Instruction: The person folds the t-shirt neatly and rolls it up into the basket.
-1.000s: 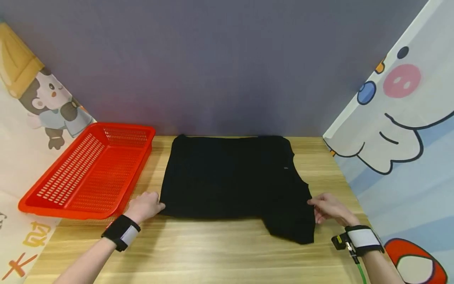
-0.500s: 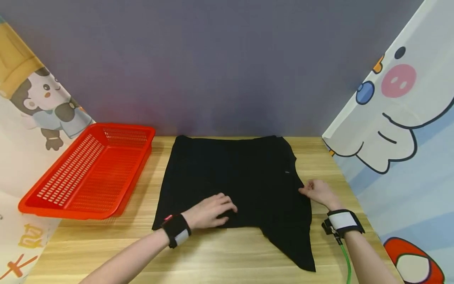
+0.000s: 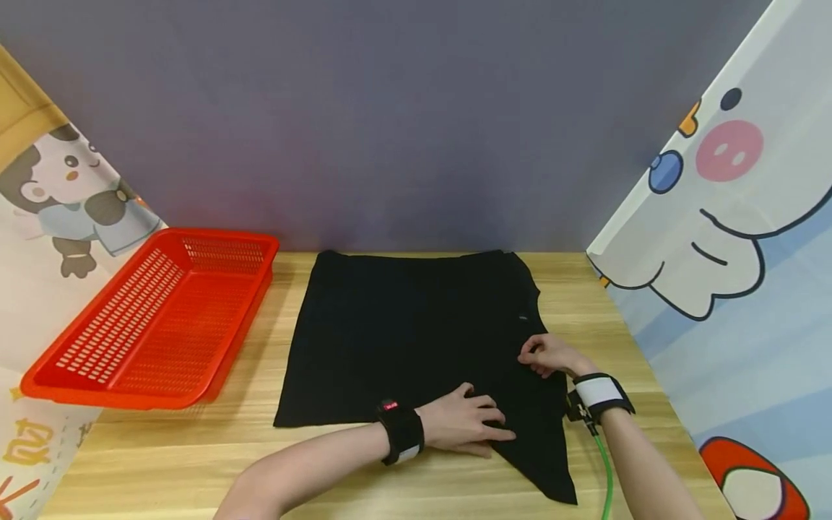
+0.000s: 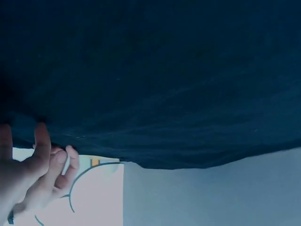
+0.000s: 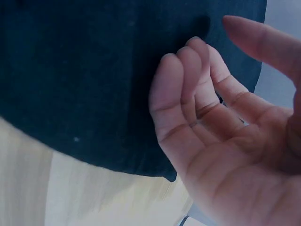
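A black T-shirt [image 3: 403, 325] lies spread on the wooden table in the head view, with one sleeve [image 3: 539, 455] slanting toward the front right. My left hand [image 3: 461, 421] rests with spread fingers over the shirt's front edge, where the sleeve joins. In the left wrist view its fingers [image 4: 42, 139] reach the dark cloth. My right hand [image 3: 549, 354] is over the shirt's right side, just below the small neck label [image 3: 523, 318]. The right wrist view shows that hand [image 5: 225, 127] with bent fingers, the thumb apart, and nothing held between them.
A red perforated plastic basket [image 3: 188, 318] stands on the left of the table [image 3: 338, 469]. A grey wall [image 3: 390, 123] rises behind the shirt. Cartoon-printed panels flank both sides. A green cable [image 3: 607, 469] trails from the right wrist strap.
My left hand has left the shirt's front left corner and moved right to the sleeve join. The right hand has moved inward from the right edge. The sleeve now reaches farther forward.
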`<state>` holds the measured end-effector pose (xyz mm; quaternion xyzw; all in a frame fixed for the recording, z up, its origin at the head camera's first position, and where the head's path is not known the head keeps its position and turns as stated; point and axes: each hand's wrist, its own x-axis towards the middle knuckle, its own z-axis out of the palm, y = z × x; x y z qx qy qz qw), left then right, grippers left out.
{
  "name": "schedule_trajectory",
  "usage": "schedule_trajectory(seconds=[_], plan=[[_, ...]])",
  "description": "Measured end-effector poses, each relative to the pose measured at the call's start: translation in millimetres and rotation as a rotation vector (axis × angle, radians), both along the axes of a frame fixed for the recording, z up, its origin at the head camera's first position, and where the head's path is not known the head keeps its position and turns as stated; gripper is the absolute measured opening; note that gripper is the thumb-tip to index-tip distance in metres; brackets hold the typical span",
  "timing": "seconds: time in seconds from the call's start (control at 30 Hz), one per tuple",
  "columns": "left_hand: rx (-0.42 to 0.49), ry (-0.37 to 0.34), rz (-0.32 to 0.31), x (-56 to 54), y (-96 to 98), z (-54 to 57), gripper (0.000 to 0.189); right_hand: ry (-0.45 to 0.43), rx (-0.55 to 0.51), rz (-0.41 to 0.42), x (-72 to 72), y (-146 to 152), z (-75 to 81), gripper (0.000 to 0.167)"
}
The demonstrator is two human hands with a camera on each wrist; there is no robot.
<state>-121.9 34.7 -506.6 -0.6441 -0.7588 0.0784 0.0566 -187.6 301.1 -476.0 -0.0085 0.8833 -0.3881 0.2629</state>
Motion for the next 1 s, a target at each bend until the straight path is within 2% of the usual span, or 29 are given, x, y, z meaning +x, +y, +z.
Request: schedule_trajectory(seconds=[0.1, 0.17, 0.2, 0.27, 0.33, 0.47, 0.5, 0.57, 0.6, 0.67, 0.77, 0.83, 0.93, 1.0], plan=[[0.015, 0.039, -0.03, 1.8, 8.9, 0.9, 0.041, -0.006, 0.014, -0.01, -1.2, 0, -1.2, 0.022], [0.037, 0.001, -0.047, 1.0, 16.1, 2.1, 0.033, -0.013, 0.024, -0.019, -2.0, 0, -1.8, 0.021], [0.048, -0.041, -0.045, 0.0, 19.8, 2.7, 0.03, -0.012, 0.029, -0.017, -2.4, 0, -2.0, 0.021], [0.082, -0.184, -0.013, -3.4, 26.2, 4.6, 0.027, -0.017, 0.025, -0.019, -3.0, -1, -1.6, 0.021], [0.138, -0.397, 0.072, -8.5, 31.3, 6.3, 0.028, -0.021, 0.02, -0.024, -3.2, -1, -1.2, 0.02], [0.31, -0.859, 0.291, -19.1, 35.4, 10.6, 0.036, -0.032, 0.015, -0.032, -3.4, -1, -1.1, 0.021], [0.335, -0.932, 0.325, -20.7, 34.9, 11.8, 0.038, -0.035, 0.017, -0.037, -3.4, -1, -1.5, 0.021], [0.344, -1.019, 0.355, -21.9, 31.8, 12.5, 0.04, -0.039, 0.018, -0.035, -4.0, -2, -3.0, 0.022], [0.333, -1.04, 0.355, -21.3, 29.5, 11.9, 0.04, -0.042, 0.016, -0.037, -4.2, -2, -3.6, 0.022], [0.31, -1.045, 0.331, -19.3, 24.4, 10.3, 0.037, -0.044, 0.009, -0.042, -4.5, -2, -4.8, 0.021], [0.298, -0.954, 0.298, -17.4, 14.0, 7.5, 0.03, -0.037, 0.004, -0.035, -4.2, -3, -4.0, 0.021], [0.293, -0.828, 0.262, -16.4, 6.4, 7.2, 0.025, -0.032, 0.01, -0.033, -3.5, -3, -3.1, 0.021], [0.233, -0.622, 0.173, -14.9, -5.4, 9.3, 0.028, -0.026, 0.024, -0.03, -3.0, -2, -2.9, 0.02], [0.187, -0.523, 0.116, -14.1, -12.6, 11.2, 0.031, -0.022, 0.019, -0.02, -3.0, -2, -3.9, 0.02]])
